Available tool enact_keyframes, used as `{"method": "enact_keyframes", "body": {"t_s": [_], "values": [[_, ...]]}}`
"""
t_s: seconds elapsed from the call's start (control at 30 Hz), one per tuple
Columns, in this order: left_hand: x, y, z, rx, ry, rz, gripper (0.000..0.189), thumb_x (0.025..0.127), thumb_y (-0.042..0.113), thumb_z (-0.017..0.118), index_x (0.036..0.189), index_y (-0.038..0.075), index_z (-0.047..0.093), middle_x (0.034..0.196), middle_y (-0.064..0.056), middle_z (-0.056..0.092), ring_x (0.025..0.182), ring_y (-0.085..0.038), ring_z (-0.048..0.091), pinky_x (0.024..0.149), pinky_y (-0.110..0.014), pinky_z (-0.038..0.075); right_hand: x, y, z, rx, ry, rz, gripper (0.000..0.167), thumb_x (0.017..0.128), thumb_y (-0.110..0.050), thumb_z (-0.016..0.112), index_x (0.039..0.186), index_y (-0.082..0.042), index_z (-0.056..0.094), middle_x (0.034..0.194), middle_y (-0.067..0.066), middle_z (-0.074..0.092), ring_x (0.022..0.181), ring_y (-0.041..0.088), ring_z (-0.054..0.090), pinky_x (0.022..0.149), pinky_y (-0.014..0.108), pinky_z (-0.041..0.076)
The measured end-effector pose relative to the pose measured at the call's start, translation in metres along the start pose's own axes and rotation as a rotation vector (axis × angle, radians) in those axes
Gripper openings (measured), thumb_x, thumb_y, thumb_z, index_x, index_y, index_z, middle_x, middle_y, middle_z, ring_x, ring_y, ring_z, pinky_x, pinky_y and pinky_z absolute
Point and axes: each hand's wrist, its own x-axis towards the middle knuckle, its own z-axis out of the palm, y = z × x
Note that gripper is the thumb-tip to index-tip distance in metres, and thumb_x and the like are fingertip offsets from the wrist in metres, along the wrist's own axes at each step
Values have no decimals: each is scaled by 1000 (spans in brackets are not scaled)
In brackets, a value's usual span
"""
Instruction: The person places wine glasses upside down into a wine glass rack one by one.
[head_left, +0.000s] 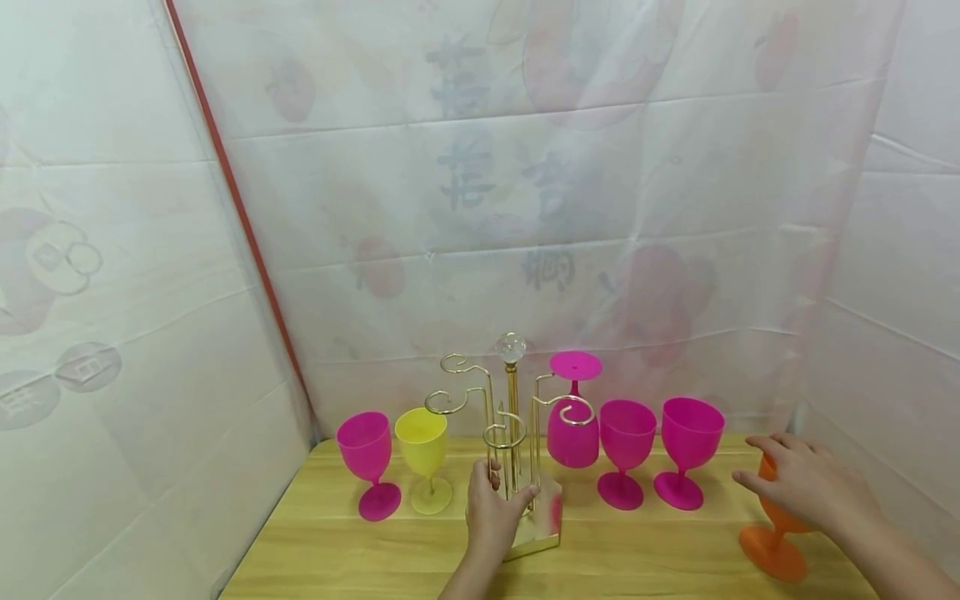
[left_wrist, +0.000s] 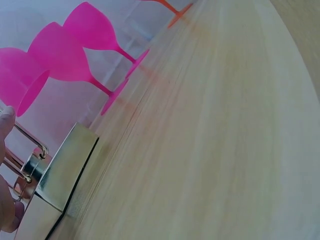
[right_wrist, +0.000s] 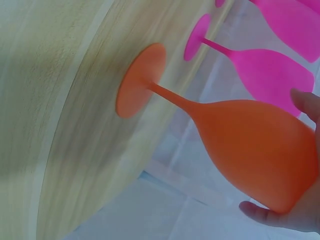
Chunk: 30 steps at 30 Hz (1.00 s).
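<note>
Gold rack [head_left: 512, 396] is standing near the middle of the table, and pale printed sheeting [head_left: 450, 325] is closing in the space behind and at both sides. Horizontal creases are crossing the cloth, faded reddish shapes and written characters are showing on it, and a red strip [head_left: 225, 160] is slanting down the left corner. Below, the wooden table [head_left: 630, 554] is spreading its yellow-brown grain lengthwise. On it, the rack's shiny base is catching a patch of pink, and its rods are curling into open loops.

An upside-down pink goblet [head_left: 573, 433] is hanging at the rack's right rear, its bowl off the wood. Two upright pink goblets [head_left: 628, 433] [head_left: 692, 433] are standing to its right; a yellow goblet [head_left: 422, 442] and another pink goblet [head_left: 366, 446] are standing left of the rack. Farthest right, an orange goblet [right_wrist: 252, 142] is resting upright on its foot.

Over its bowl the right hand [head_left: 813, 483] is reaching, fingers spread, the thumb standing apart. The left hand [head_left: 491, 517] is pinching the rack's rods between thumb and curled fingers. Topping the post, a clear faceted ball [head_left: 511, 347] is glinting.
</note>
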Motion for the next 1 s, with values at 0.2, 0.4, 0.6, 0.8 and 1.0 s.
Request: {"method": "enact_keyframes", "body": {"t_s": [0.2, 0.4, 0.6, 0.8, 1.0], "values": [[1, -1, 0, 12, 1, 9, 63, 66, 33, 91, 109, 12, 49, 91, -8, 48, 75, -12, 39, 58, -25, 33, 1, 2, 1, 29, 3, 5, 80, 82, -76, 55, 122, -8, 63, 118, 31, 55, 92, 54, 53, 53, 62, 46], [2, 0, 0, 7, -1, 21, 62, 66, 31, 91, 108, 13, 49, 91, -8, 48, 75, -12, 39, 58, -25, 34, 1, 4, 1, 40, 6, 20, 66, 83, -68, 62, 116, -11, 64, 117, 26, 56, 89, 47, 52, 51, 56, 46], [1, -1, -1, -2, -11, 14, 62, 66, 32, 91, 108, 14, 48, 91, -8, 47, 76, -12, 39, 58, -25, 33, 1, 4, 2, 33, 4, 20, 48, 84, -53, 69, 110, -12, 65, 112, 22, 58, 85, 41, 50, 52, 55, 46], [0, 0, -2, -12, -22, 4, 62, 66, 34, 91, 108, 18, 48, 92, -8, 48, 78, -14, 42, 60, -25, 35, 0, 4, 2, 27, 20, 13, 41, 83, -48, 70, 106, -14, 66, 108, 19, 59, 83, 40, 50, 54, 56, 46], [0, 3, -4, -25, -42, -1, 62, 68, 32, 90, 111, 17, 48, 96, -9, 50, 83, -19, 46, 63, -25, 38, -2, 5, 1, 18, 46, 7, 44, 82, -49, 71, 108, -13, 67, 110, 21, 60, 84, 43, 51, 58, 60, 47]]}}
